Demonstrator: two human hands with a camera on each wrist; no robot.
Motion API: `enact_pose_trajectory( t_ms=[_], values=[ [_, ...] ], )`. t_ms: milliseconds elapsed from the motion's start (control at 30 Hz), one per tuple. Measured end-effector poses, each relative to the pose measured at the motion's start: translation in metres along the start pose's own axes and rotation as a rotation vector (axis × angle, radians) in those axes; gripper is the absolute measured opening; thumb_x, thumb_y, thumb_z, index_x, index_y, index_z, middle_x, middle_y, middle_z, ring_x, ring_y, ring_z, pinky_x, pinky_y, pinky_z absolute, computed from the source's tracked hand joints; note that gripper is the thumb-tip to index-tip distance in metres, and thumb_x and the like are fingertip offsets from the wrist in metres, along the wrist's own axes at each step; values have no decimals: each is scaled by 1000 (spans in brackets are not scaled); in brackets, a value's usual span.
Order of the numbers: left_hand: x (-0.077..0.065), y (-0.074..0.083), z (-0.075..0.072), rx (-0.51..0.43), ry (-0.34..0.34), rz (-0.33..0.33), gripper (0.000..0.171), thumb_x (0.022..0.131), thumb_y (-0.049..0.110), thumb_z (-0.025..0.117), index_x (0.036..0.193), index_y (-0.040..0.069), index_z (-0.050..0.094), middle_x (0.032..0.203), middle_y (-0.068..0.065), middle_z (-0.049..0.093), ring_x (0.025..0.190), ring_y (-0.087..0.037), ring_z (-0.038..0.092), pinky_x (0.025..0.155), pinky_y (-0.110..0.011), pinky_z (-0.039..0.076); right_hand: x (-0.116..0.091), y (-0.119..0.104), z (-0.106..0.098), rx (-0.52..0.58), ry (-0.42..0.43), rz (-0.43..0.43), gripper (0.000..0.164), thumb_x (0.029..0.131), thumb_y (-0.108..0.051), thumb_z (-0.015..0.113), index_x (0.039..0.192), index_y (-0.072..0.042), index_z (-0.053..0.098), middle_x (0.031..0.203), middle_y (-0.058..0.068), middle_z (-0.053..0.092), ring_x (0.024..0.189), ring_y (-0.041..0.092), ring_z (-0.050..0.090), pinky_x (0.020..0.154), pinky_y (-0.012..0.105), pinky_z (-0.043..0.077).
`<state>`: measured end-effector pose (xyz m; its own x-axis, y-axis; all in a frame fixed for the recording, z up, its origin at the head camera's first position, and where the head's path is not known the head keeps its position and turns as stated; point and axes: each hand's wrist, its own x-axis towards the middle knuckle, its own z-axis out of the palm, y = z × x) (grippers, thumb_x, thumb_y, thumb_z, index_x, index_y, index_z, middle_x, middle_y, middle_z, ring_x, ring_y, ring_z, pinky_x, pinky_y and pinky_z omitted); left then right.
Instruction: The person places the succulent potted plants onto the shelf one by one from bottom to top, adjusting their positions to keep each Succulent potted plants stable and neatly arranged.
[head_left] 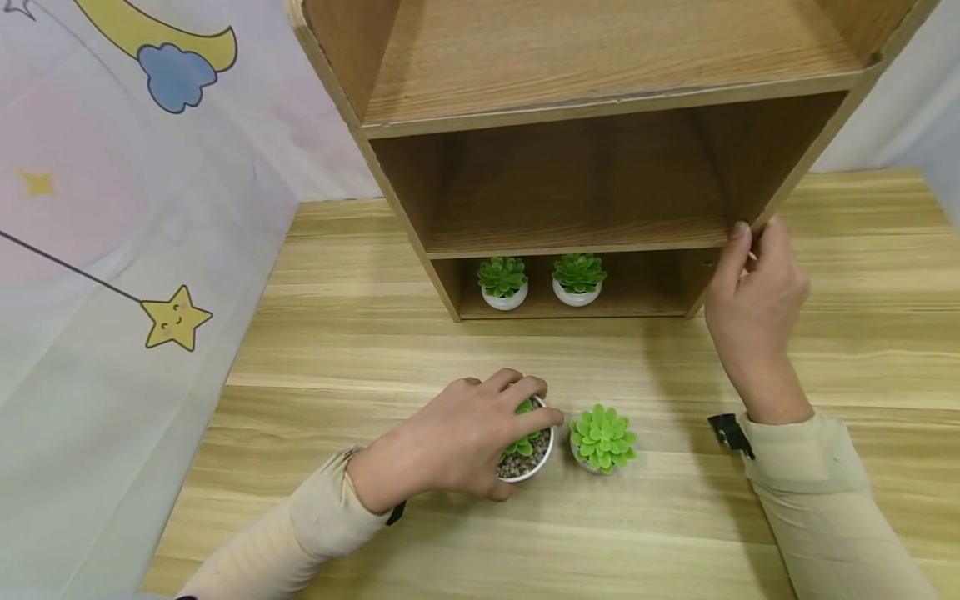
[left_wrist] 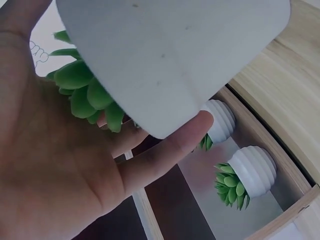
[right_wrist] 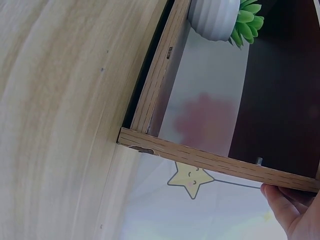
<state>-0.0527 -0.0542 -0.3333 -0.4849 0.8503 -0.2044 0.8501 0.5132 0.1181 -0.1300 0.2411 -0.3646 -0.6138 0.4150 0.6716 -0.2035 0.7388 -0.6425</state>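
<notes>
Two bare hands are working at different spots, both sleeves showing beige. The left hand [head_left: 472, 429] is curving from above around a smooth, round white pot [left_wrist: 175, 55] containing brown gravel and a green succulent [left_wrist: 82, 92], its thumb and bent fingers gripping the sides; whether the pot's base is touching the tabletop, the views are not making clear. The right hand [head_left: 761, 287] is pinching the right front edge of a brown wood-grain shelf unit [head_left: 615, 50] between thumb and fingers. Just beside the gripped pot, to its right, a bright green rosette plant in a small pale pot [head_left: 603, 439] is standing. Farther back, two green succulents in ribbed white pots [head_left: 503, 283] [head_left: 578, 280] are sitting side by side in the lowest compartment. Everything is resting on a pale wood-grain tabletop [head_left: 337, 350], and at the left a pastel backdrop [head_left: 75, 350] is hanging, showing a smiling yellow star [head_left: 176, 318].
</notes>
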Motion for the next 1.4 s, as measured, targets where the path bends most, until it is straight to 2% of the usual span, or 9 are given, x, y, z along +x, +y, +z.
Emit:
enact_pose_trajectory(
  t_ms=[133,400,600,800,867,1033,1100,1267,1400],
  values=[
    [0,0,-1,2,-3,-4,87,57,52,78,132,30,41,130,-1,38,114,-21,38,67,-38,49,0,0,0,-7,0,-4,31,94,-22,44,89,6,56,78,17,58,81,26,63,72,14,45],
    [0,0,-1,6,0,3,87,57,51,79,133,29,42,129,-1,38,113,-21,38,68,-38,48,0,0,0,-2,-4,8,31,94,-22,44,89,6,56,78,17,58,82,25,63,71,5,39],
    [0,1,-2,27,-3,13,87,57,52,79,133,28,43,129,-2,39,112,-22,39,68,-37,49,0,0,0,-1,-6,10,31,94,-22,44,89,6,56,78,17,58,83,25,63,71,6,39],
    [0,0,-3,35,21,23,86,57,53,78,132,28,44,127,-1,40,112,-22,40,67,-37,49,0,0,0,-2,-1,5,31,94,-22,44,89,6,55,77,17,58,83,25,63,72,6,40],
    [0,0,-4,41,21,19,86,57,53,78,132,29,44,128,-1,40,112,-22,39,67,-37,49,0,0,0,-6,1,5,31,94,-22,44,89,6,55,77,17,58,83,25,63,72,8,41],
    [0,0,-7,44,11,4,86,58,54,77,132,29,43,129,-2,39,114,-22,38,70,-38,48,0,-1,0,-13,-2,6,31,94,-22,44,89,6,55,78,18,58,83,26,63,73,26,50],
    [-1,-1,-7,47,15,2,85,58,53,77,132,29,43,129,-1,39,114,-22,38,70,-38,48,0,-1,0,-14,-4,4,31,94,-22,44,89,6,55,78,18,58,83,26,63,73,29,50],
    [-1,-3,-7,49,23,4,84,58,53,76,132,28,44,127,-1,40,113,-21,39,69,-37,48,0,-1,-1,-8,-4,-1,31,94,-21,44,89,7,56,77,18,58,82,26,63,72,10,42],
    [-1,-4,-7,49,25,0,83,59,53,76,132,28,44,127,-1,40,114,-22,39,70,-37,48,0,-1,-1,0,-4,-2,31,94,-21,45,89,7,56,78,18,59,81,26,63,71,5,38]
  ],
)
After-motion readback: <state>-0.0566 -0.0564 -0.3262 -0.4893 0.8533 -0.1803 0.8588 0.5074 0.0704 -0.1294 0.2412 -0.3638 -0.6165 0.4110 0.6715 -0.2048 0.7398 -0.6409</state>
